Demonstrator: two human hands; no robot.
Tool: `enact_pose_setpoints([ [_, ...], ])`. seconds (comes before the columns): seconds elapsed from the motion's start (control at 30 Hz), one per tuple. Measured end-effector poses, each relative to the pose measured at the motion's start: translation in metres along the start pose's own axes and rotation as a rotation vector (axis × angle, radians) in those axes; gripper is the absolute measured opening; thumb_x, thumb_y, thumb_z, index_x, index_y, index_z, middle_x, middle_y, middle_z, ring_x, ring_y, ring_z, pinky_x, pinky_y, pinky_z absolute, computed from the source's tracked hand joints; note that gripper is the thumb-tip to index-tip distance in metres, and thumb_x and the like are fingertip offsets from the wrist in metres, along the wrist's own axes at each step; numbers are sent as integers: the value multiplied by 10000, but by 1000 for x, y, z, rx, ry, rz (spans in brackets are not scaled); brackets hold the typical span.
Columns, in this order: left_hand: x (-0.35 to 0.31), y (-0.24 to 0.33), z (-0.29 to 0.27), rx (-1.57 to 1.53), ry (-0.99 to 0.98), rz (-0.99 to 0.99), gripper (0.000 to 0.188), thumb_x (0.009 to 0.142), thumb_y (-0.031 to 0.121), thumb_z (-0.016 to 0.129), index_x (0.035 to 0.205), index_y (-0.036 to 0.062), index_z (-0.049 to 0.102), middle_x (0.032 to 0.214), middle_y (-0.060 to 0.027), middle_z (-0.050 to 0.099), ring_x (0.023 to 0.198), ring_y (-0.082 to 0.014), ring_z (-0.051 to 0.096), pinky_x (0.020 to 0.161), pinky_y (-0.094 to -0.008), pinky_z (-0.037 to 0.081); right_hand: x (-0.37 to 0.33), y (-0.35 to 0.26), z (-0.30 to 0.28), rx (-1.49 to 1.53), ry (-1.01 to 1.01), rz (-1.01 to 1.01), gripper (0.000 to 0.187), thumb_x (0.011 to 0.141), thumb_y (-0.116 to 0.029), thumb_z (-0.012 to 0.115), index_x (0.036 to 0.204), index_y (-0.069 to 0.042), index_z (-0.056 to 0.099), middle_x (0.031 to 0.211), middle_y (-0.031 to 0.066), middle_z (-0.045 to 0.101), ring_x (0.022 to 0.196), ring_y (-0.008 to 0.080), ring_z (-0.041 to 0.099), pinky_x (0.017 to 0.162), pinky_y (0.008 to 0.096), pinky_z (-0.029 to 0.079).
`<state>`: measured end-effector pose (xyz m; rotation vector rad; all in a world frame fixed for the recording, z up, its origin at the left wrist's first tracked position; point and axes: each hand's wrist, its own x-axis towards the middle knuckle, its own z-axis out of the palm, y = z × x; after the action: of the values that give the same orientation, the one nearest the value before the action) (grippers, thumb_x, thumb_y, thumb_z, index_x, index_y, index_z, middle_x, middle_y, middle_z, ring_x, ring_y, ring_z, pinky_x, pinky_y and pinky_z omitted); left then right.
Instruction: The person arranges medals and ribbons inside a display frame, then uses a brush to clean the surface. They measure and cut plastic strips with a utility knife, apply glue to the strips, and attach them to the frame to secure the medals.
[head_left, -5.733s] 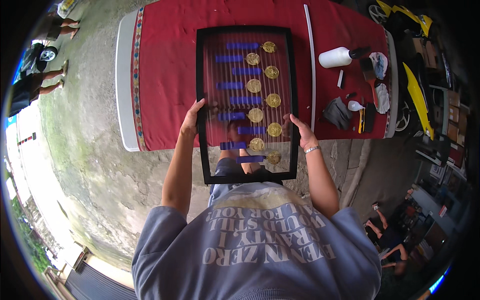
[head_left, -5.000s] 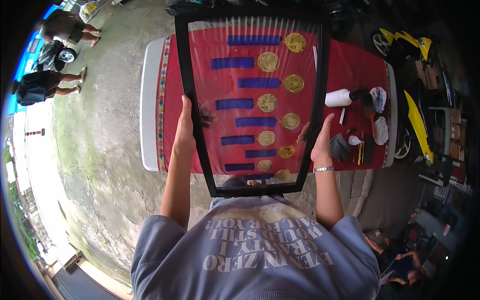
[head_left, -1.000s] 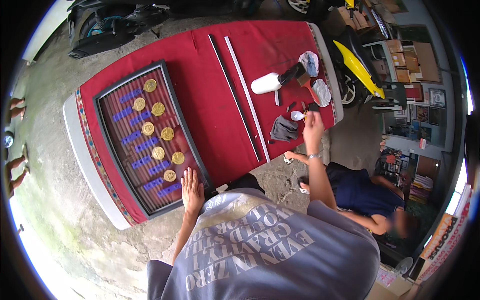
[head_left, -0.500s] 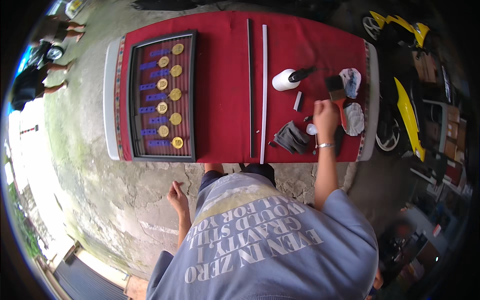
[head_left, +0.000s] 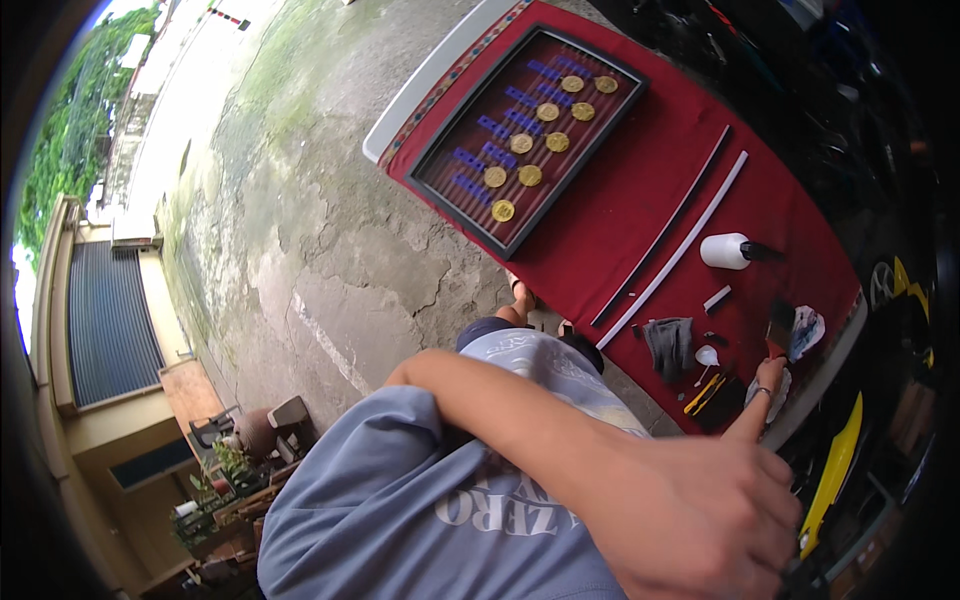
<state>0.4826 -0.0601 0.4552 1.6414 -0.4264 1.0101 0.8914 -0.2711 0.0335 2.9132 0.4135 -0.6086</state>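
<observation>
The left hand (head_left: 700,520) is now raised, loosely clenched and empty, while the right hand (head_left: 768,376) has been lowered onto a white cloth (head_left: 778,392) beside the brush (head_left: 779,328).

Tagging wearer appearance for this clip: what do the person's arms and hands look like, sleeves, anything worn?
Both hands are bare, no gloves. The left hand fills the lower foreground on a bare forearm; a short grey-blue T-shirt sleeve shows at the shoulder. The right hand is small and far off by the red table, with a thin bracelet at the wrist. The shirt carries pale lettering.

Left hand (head_left: 700,520) close up (right hand (head_left: 768,378) outstretched)
</observation>
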Motion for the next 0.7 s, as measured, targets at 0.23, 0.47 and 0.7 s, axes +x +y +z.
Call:
enact_pose_setpoints([
  [0.23,30,34,25,55,65,201,266,803,302,600,707,61,545,718,-88,596,716,-308,626,619,-440,468,5,28,-61,1459,-578,-26,178,948,-83,581,1124,-78,600,765,20,580,528,94,518,469,243,468],
  [0.47,-28,77,-33,37,-21,368,218,788,264,594,684,78,551,721,-71,586,735,-256,618,620,-413,456,-148,-26,-155,2039,-275,-614,634,990,-535,522,1294,21,528,1233,278,657,1070,344,700,926,374,565],
  [0.7,-60,151,-89,148,52,221,232,800,287,591,671,95,575,738,-73,587,744,-264,608,642,-400,457,-281,-117,-202,626,347,-341,461,1028,-455,535,1075,-7,633,905,170,739,624,122,672,585,247,475],
])
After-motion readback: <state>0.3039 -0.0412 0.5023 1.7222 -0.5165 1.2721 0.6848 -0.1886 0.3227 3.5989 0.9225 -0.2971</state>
